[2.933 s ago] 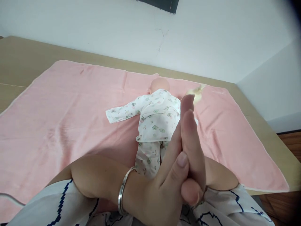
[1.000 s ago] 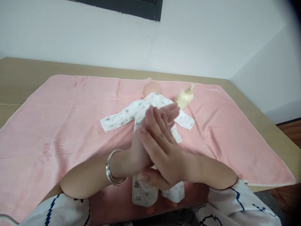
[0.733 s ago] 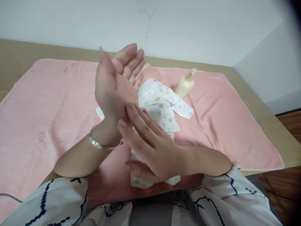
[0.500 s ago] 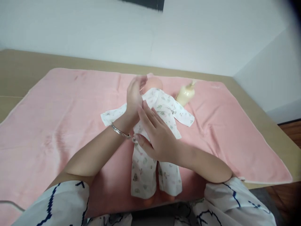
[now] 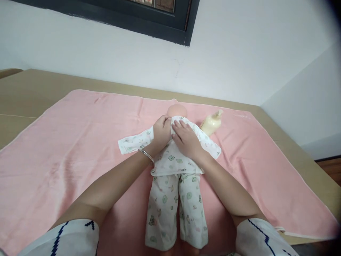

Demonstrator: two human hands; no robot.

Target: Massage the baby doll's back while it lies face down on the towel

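A baby doll (image 5: 174,185) in white printed clothes lies face down on a pink blanket (image 5: 66,142), its bare head (image 5: 177,110) pointing away from me. Both my hands rest flat on its upper back, just below the neck. My left hand (image 5: 161,132), with a silver bangle on the wrist, lies on the left shoulder with fingers bent down onto the cloth. My right hand (image 5: 186,139) lies beside it with fingers stretched out. Neither holds anything.
A cream pump bottle (image 5: 211,122) lies on the blanket just right of the doll's shoulder. The blanket covers a tan table (image 5: 23,92) against a white wall. A dark window frame (image 5: 149,21) runs above. The table's right edge drops to a wooden floor.
My palms were pressed and rubbing together above the doll. They have since parted and come down onto the doll's upper back, side by side.
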